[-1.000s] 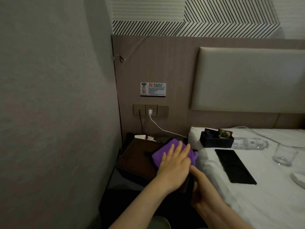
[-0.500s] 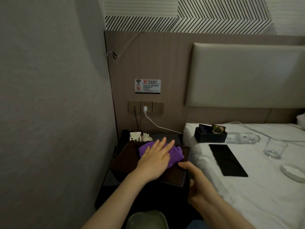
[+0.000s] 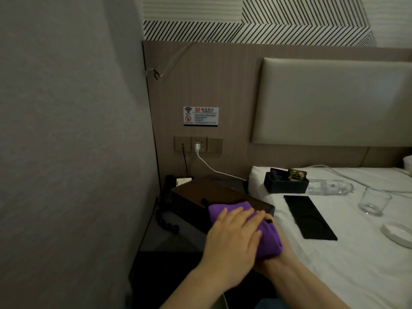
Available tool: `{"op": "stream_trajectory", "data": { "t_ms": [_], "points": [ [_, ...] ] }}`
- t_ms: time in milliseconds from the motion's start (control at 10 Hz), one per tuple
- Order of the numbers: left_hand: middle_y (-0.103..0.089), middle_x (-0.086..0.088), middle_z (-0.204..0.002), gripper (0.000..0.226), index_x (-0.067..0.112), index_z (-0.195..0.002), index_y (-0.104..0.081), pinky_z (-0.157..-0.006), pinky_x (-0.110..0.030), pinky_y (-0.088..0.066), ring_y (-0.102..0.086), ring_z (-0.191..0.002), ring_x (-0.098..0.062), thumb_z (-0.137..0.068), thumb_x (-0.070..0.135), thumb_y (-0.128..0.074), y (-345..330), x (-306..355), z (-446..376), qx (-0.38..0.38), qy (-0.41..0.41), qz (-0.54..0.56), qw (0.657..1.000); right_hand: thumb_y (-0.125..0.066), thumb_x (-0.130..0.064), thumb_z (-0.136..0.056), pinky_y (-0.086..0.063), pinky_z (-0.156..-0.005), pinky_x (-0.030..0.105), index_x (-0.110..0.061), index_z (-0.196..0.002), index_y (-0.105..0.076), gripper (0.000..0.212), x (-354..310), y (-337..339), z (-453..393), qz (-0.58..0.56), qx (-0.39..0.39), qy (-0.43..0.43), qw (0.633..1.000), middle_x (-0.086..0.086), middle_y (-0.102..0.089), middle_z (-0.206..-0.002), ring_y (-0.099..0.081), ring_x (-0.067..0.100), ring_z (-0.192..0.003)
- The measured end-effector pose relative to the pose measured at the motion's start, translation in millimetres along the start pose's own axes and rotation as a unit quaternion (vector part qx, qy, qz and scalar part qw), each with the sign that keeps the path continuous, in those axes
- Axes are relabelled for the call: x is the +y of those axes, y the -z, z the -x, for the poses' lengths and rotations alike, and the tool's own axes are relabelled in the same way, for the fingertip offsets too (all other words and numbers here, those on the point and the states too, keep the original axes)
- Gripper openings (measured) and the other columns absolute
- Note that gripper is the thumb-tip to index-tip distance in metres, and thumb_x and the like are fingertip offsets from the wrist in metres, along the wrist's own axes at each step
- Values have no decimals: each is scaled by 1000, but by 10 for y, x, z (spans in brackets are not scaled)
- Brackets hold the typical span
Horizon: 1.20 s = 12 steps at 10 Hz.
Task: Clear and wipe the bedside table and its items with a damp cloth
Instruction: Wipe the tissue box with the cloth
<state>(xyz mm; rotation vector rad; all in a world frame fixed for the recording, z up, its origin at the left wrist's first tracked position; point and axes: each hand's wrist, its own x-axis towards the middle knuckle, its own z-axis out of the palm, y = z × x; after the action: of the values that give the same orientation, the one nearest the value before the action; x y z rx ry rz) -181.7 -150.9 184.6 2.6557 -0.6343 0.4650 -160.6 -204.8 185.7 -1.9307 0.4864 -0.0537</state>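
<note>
Purple cloth [image 3: 265,230] lies draped over the near right corner of the dark brown tissue box [image 3: 214,200], which sits tilted on the bedside table [image 3: 169,239] beside the bed [image 3: 334,253]. The left hand [image 3: 231,237] presses flat on the cloth, its fingers [image 3: 240,216] straight and close together. The right hand [image 3: 276,255] is mostly hidden under the cloth and the left wrist; it seems to steady the box from the near side, but whether its fingers curl round the edge cannot be told. A corded telephone [image 3: 167,197] stands at the far left of the table. On the bed lie a black tray [image 3: 310,217], a black caddy [image 3: 286,185], a water bottle [image 3: 330,187], a glass tumbler [image 3: 373,201] and a white dish [image 3: 399,234]. The cloth is soft and limp, so a flat palm spreads it well; it would bunch under fingertips alone. The box looks light and rigid, likely to slide unless braced at a corner or side.
</note>
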Motion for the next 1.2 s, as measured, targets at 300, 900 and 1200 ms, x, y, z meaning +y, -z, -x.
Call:
{"op": "stream_trajectory", "data": {
  "t_ms": [300,900,1200],
  "points": [
    [1,15,-159,41,55,-138,-14,-119,-36,-1,3,-147,-8,-99,43,-23,38,-513,-53,121,170,259,943,-82,-22,-55,-58,-59,49,-20,-109,-58,59,28,805,-30,-442,-198,-155,861,23,-73,-91,-71,43,-79],
    [-74,-18,-95,66,11,-115,-62,-73,-44,-47,-70,-84,-34,-94,64,-27,212,-791,-184,114,364,835,398,-79,-44,-54,-42,-67,0,-57,-119,-39,78,-154,639,7,95,-24,507,857,-39,-58,-102,-57,-18,-91],
    [-67,-24,-114,68,6,-116,-67,-82,-48,-49,-67,-98,-43,-77,62,-64,497,-940,-17,22,388,811,437,-73,-62,-68,-28,-111,48,-23,-130,-50,76,-39,772,-153,413,18,702,579,6,-53,-142,-42,25,-137]
  ]
}}
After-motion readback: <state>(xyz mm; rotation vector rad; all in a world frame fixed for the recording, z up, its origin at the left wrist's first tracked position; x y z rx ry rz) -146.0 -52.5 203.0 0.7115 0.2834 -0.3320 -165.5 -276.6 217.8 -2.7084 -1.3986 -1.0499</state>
